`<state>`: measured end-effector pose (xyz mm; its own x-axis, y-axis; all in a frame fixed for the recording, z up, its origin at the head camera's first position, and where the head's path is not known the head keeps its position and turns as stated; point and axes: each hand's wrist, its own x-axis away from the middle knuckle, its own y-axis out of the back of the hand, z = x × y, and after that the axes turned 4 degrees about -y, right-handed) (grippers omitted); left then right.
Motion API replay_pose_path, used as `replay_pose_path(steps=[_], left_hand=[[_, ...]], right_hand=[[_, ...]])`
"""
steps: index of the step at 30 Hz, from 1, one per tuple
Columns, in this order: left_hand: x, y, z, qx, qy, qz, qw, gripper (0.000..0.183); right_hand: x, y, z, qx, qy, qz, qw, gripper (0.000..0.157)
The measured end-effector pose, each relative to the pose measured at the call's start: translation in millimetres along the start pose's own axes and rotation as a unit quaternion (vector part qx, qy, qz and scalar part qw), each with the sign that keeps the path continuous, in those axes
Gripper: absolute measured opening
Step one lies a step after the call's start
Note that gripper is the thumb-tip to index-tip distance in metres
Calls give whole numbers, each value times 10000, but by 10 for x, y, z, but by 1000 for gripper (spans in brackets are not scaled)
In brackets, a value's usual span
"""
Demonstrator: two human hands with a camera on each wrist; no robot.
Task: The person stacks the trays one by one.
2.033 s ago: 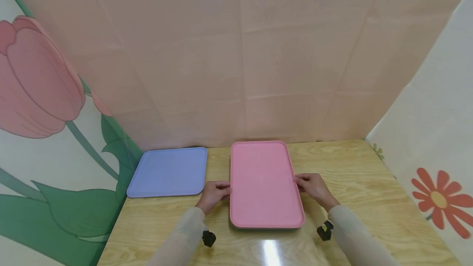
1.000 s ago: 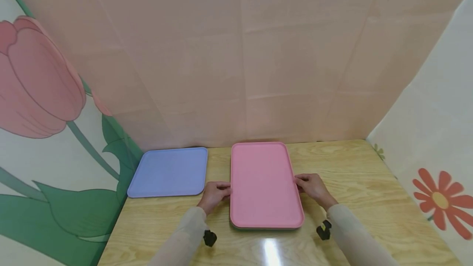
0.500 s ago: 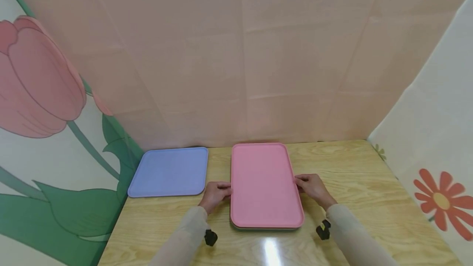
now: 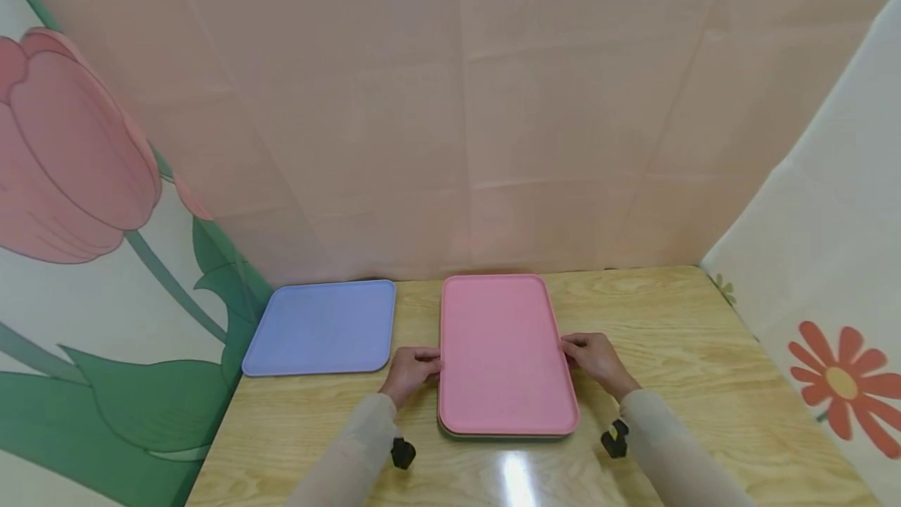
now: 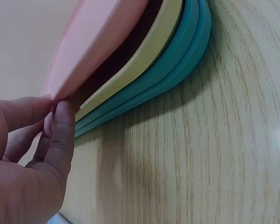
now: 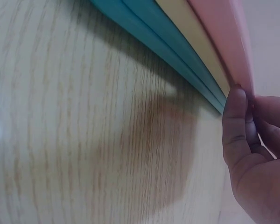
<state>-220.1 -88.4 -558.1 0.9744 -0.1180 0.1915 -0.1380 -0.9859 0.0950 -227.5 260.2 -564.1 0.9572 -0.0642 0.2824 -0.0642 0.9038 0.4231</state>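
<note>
A pink rectangular tray (image 4: 503, 354) tops a stack in the middle of the table, its long sides running away from me. My left hand (image 4: 410, 370) pinches its left rim between thumb and fingers, and my right hand (image 4: 594, 358) pinches the right rim. Below it, the left wrist view shows a yellow tray (image 5: 130, 67) and teal trays (image 5: 177, 70) resting on the wood. A dark gap separates pink from yellow there. From the right wrist, the pink tray's side (image 6: 228, 39) sits close over the yellow edge.
A blue tray (image 4: 320, 329) lies crosswise on the wooden table (image 4: 655, 319), left of the stack. A plain pinkish cloth backdrop (image 4: 457, 100) stands behind the table. Flower-printed cloths (image 4: 831, 257) hang at both sides.
The pink tray's far edge has come slightly nearer to me. A little more green rim shows under its near left corner. Both hands keep their hold and have hardly moved.
</note>
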Motion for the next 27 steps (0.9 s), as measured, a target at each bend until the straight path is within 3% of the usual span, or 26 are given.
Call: replay_pose_path(steps=[21,27], left_hand=[[7,25,49,-158,25,-84,9998,23],[2,25,71,-216,-22,-92,9997,23]], right_hand=[[-12,-46,-17,-31,132,-48,9999,28],[-8,-61,-15,19,-10,-106,9999,28]])
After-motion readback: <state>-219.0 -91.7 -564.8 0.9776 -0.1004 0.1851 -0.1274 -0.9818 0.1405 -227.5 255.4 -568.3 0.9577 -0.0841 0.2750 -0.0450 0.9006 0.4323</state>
